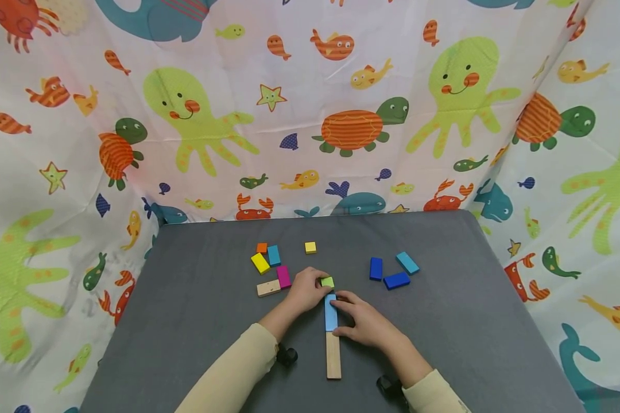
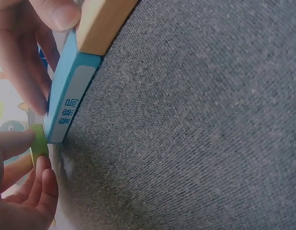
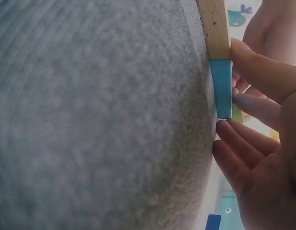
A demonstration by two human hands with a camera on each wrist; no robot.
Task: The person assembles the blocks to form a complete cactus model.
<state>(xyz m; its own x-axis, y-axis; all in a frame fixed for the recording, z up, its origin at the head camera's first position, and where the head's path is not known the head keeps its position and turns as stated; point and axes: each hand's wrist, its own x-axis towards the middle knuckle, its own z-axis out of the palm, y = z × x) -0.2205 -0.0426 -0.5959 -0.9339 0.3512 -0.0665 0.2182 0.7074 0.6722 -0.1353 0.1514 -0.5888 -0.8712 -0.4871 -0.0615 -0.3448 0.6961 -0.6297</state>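
Note:
My left hand (image 1: 307, 289) pinches a small green block (image 1: 328, 282) between thumb and fingers, just beyond the far end of a light blue block (image 1: 330, 316). That blue block lies flat, end to end with a long plain wooden block (image 1: 333, 357). In the left wrist view the blue block has a white label with blue characters. My right hand (image 1: 368, 322) is at the blue block's right side, thumb near its joint with the wooden block and fingertips touching near the far end. In the right wrist view those fingers are spread and fairly straight, gripping nothing.
Left of my hands lie a magenta block (image 1: 283, 276), a wooden block (image 1: 268, 288), and yellow, blue and orange ones. A yellow cube (image 1: 310, 248) sits farther back. Several blue blocks (image 1: 396, 280) lie at the right. A patterned curtain (image 1: 299, 115) borders the grey table (image 1: 444, 344).

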